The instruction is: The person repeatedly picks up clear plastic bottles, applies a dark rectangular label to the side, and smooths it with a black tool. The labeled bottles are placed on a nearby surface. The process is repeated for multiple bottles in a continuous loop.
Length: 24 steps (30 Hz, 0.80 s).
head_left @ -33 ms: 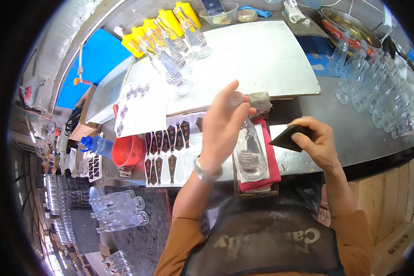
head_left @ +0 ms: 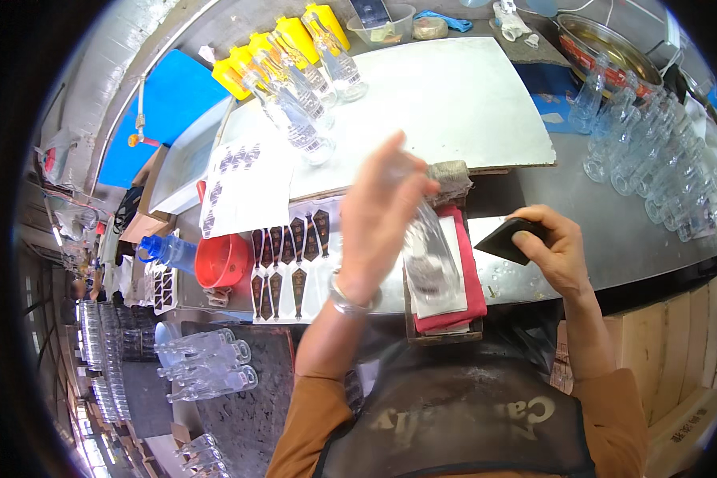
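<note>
My left hand (head_left: 378,215), slightly blurred, is closed round the neck of a clear glass bottle (head_left: 432,267). The bottle's body lies over a cradle with white paper and a red cloth (head_left: 472,279), its base toward me. My right hand (head_left: 556,243) grips a flat black scraper (head_left: 508,240) between thumb and fingers, to the right of the cradle and apart from the bottle. Left of the bottle is a white decal sheet (head_left: 285,303) with dark, tie-shaped decals (head_left: 299,285) in two rows.
Several printed bottles (head_left: 344,76) stand on the white board (head_left: 454,95), with yellow containers (head_left: 327,24) behind. Clear bottles crowd the right side (head_left: 649,159). A red bowl (head_left: 219,261) and blue bottle (head_left: 167,251) stand at left. A rolled cloth (head_left: 452,179) lies beyond the cradle.
My left hand has shifted a little to the left with the bottle, whose base has moved slightly away from me. My right hand with the scraper has barely moved.
</note>
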Each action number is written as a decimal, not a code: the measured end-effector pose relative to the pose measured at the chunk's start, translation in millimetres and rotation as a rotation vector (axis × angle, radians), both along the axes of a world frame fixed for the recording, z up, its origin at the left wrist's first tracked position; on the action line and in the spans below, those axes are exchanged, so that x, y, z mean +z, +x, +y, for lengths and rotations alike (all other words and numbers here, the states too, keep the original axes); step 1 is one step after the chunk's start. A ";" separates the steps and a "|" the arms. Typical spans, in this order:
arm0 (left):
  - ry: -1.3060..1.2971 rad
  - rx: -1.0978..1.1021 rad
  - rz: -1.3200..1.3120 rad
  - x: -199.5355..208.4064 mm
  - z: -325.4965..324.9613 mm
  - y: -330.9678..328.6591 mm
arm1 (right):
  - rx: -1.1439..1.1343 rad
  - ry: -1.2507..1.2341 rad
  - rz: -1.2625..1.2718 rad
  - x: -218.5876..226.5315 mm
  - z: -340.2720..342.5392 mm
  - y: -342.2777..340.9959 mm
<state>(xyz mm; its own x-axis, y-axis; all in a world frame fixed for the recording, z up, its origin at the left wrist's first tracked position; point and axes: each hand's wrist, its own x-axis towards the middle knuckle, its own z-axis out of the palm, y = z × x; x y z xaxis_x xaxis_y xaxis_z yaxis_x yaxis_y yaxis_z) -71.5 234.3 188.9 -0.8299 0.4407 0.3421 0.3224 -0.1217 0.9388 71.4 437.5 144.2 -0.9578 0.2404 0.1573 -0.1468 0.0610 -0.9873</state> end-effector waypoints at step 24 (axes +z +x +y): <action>-0.128 0.491 0.500 11.2 10.9 -311.9 | -0.899 0.598 0.156 6.0 207.3 -14.2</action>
<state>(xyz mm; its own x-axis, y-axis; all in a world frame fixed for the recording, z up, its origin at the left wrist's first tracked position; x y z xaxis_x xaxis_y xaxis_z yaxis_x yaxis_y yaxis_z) -383.4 245.2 200.1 -0.6997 0.1180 0.7046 0.7077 0.2495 0.6610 57.2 644.8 150.2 -0.4298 0.6864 0.5866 0.0701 0.6731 -0.7362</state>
